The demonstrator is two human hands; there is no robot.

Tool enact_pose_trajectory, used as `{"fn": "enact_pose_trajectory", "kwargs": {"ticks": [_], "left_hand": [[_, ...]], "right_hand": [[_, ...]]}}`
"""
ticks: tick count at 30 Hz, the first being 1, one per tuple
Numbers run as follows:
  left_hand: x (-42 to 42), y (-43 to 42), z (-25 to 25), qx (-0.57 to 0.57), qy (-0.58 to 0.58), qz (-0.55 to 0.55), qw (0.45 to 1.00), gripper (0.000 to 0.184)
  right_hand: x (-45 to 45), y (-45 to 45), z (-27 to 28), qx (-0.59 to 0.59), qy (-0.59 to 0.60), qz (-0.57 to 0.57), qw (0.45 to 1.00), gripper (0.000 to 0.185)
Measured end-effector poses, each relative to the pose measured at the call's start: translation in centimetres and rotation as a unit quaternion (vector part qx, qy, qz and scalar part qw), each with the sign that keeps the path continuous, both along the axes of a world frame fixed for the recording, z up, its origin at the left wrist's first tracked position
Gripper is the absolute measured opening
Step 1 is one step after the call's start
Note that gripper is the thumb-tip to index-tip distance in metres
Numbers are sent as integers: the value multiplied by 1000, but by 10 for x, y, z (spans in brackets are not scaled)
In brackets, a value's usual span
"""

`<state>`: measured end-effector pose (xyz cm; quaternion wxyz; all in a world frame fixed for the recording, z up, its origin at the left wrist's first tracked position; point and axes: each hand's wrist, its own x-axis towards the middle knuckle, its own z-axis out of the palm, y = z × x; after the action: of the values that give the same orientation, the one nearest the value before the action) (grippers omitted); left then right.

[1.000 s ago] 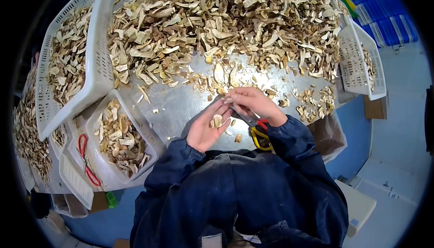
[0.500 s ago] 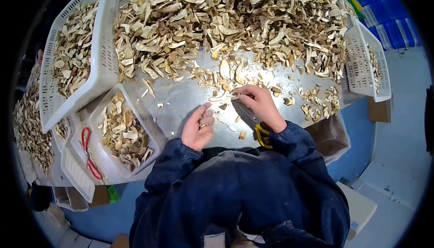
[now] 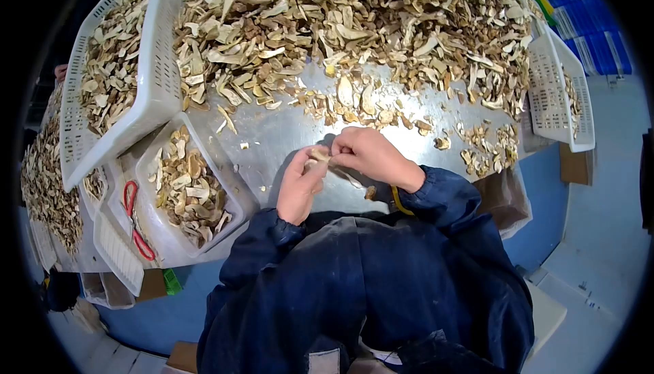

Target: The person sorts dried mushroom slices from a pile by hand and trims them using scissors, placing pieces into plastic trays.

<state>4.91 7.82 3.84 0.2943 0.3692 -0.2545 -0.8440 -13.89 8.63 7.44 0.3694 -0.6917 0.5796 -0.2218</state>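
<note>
Both hands meet over the near part of the metal table, pinching one pale dried mushroom slice [image 3: 319, 159] between their fingertips. My left hand [image 3: 301, 187] is closed on its left end, and my right hand [image 3: 371, 156] grips the other side. Fingers cover much of the slice. Partly hidden under my right wrist are yellow-handled scissors [image 3: 400, 201]. A small brown mushroom piece [image 3: 370, 192] lies beside them. Beyond my hands, loose slices [image 3: 345, 92] are scattered in front of a big heap of dried mushroom slices [image 3: 327, 13].
To the left, a large white basket [image 3: 160, 67] of slices stands tilted beside a white tray [image 3: 235, 200] of slices. Red-handled scissors [image 3: 129, 200] lie left of the tray. Another white basket [image 3: 545, 95] sits at the right table edge, near blue crates [image 3: 593, 47].
My hands have come together, the right one moving left with a slice from the table. My left hand has closed on that slice.
</note>
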Motion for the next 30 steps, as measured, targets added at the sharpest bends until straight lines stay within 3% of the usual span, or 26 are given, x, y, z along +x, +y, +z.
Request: {"fn": "enact_pose_trajectory", "kwargs": {"ticks": [2,5,8,11,13,15,18,21,23,25,30], "left_hand": [[-4,-1,-7,-24,20,1,1000,9],[-4,-9,-2,77,71,-18,994,10],[0,-14,-7,191,211,-7,959,12],[12,-16,-12,177,249,2,952,16],[20,-14,-17,171,217,6,961,18],[24,-10,-13,160,149,0,976,18],[33,1,-23,117,83,-86,986,21],[24,11,-25,37,58,-144,987,27],[5,19,-7,3,36,-125,992,26],[-9,22,-10,-20,30,-94,995,19],[-28,12,2,-64,17,-44,997,5]], "right_hand": [[1,4,6,27,-37,17,999,17],[-4,11,11,96,-214,-15,972,18],[-12,19,-2,-72,-110,-122,984,15],[-9,42,-6,-50,175,-176,967,18],[3,65,-12,-31,208,-66,975,18],[18,83,-15,-25,224,-52,973,18],[19,88,-30,-55,188,-103,975,15],[8,73,-9,50,-120,-196,972,12],[11,69,-3,85,-172,-193,962,13],[18,67,-4,39,-159,-191,968,13],[13,57,10,52,-175,-252,950,12]]}}
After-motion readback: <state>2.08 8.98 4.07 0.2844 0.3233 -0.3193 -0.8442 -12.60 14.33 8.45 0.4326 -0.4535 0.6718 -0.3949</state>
